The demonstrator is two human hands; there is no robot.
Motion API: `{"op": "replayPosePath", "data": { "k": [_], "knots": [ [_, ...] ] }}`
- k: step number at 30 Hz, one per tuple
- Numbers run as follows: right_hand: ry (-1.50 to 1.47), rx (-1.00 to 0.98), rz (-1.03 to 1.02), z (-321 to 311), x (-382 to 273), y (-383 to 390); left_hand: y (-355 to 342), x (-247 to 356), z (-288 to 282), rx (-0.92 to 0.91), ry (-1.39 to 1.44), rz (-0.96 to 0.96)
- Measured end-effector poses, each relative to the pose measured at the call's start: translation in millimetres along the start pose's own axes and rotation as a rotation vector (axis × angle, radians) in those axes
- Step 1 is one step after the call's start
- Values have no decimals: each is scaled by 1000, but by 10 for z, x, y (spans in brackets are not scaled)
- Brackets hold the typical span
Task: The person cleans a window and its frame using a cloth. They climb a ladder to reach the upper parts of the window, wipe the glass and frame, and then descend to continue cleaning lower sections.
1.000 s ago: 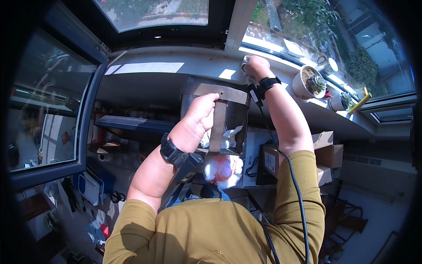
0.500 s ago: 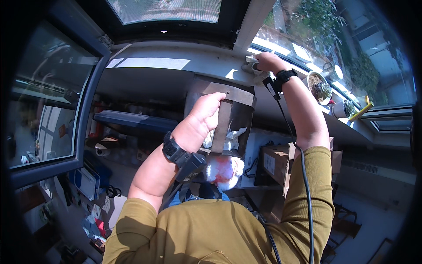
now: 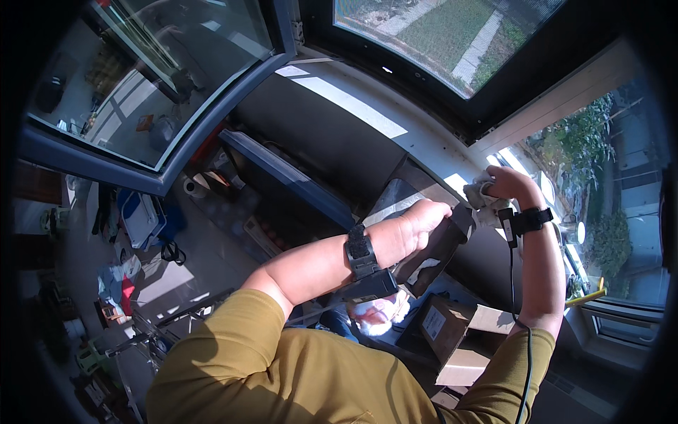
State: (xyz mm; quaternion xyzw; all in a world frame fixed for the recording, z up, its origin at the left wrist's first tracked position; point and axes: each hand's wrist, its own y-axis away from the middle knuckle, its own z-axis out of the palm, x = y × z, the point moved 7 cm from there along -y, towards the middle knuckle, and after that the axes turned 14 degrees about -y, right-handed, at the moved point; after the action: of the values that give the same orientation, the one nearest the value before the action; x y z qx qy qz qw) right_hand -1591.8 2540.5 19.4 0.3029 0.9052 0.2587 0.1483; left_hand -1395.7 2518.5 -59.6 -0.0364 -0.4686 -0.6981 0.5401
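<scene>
My left hand is closed on the strap at the top of a grey-brown open-topped bag. White crumpled material shows inside the bag. At the windowsill, my right hand has its fingers curled around a crumpled whitish thing, which looks like cloth; its exact kind is unclear. This pale bundle lies just beyond the bag's upper right corner. Both wrists wear black straps with small devices, and a cable runs down my right forearm.
The pale windowsill runs along the far side, below a dark-framed window. An open casement juts in at left. An open cardboard box stands below my right forearm. A yellow stick lies at the right.
The whole view has turned, so the sill now slopes down to the right and both hands appear farther right. The left hand keeps the strap; the right stays at the pale bundle.
</scene>
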Motion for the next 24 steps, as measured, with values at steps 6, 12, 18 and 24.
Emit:
{"op": "replayPosePath", "data": {
  "k": [6,12,18,24],
  "knots": [
    [-196,202,-162,-523,-732,-22,223,15,54,-207,36,-45],
    [220,428,-498,-856,-2226,-513,263,-105,-68,-156,-204,-33],
    [620,554,-677,-415,-3726,-1476,94,-144,-26,-266,-86,103],
    [679,651,-631,-1,-4456,-2322,49,-437,-80,-368,31,91]
  ]
}}
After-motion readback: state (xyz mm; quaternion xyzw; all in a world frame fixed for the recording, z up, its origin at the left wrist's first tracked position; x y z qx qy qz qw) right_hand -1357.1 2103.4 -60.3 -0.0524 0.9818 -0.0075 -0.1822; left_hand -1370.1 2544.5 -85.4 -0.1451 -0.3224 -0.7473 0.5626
